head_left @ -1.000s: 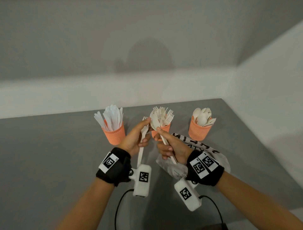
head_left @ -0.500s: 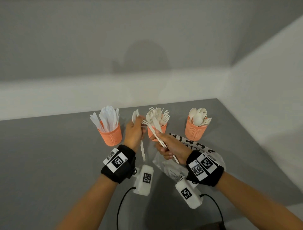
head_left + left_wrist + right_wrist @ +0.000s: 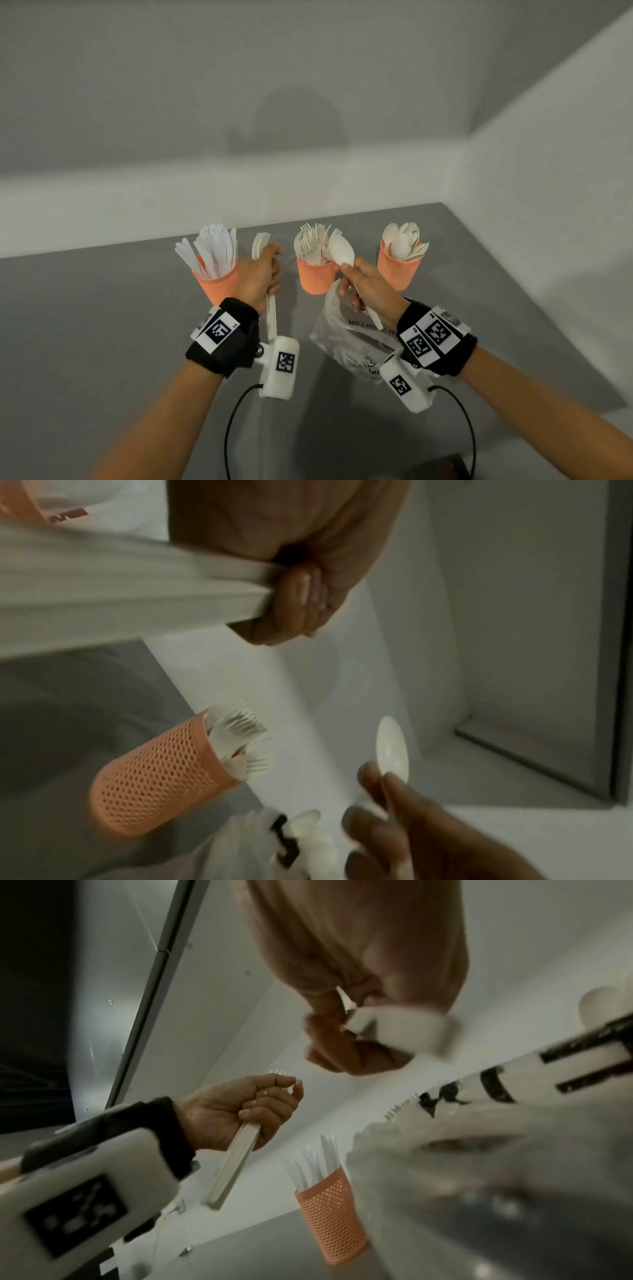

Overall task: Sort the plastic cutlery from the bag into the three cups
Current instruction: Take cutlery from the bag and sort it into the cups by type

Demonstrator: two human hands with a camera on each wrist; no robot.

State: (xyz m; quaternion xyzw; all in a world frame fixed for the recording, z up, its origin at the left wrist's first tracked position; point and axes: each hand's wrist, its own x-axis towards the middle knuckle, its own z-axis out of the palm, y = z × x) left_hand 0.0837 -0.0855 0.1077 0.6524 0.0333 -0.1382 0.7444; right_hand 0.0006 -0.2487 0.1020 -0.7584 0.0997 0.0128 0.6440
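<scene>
Cutlery fills both hands: the left hand (image 3: 258, 274) grips white handles (image 3: 271, 315) in a fist, and the right hand (image 3: 368, 287) pinches a spoon (image 3: 342, 253) upright. Beyond them three orange cups (image 3: 314, 277) stand in a row on the grey desk (image 3: 102, 325), knives left, forks middle, spoons right, and the bag (image 3: 346, 339) lies near the right wrist.

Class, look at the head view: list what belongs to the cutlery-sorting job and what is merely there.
Belongs to the job:
knife cup
fork cup
spoon cup
bag
spoon in the right hand
cutlery in the left hand

Merely there:
wrist cameras
cables
table
</scene>
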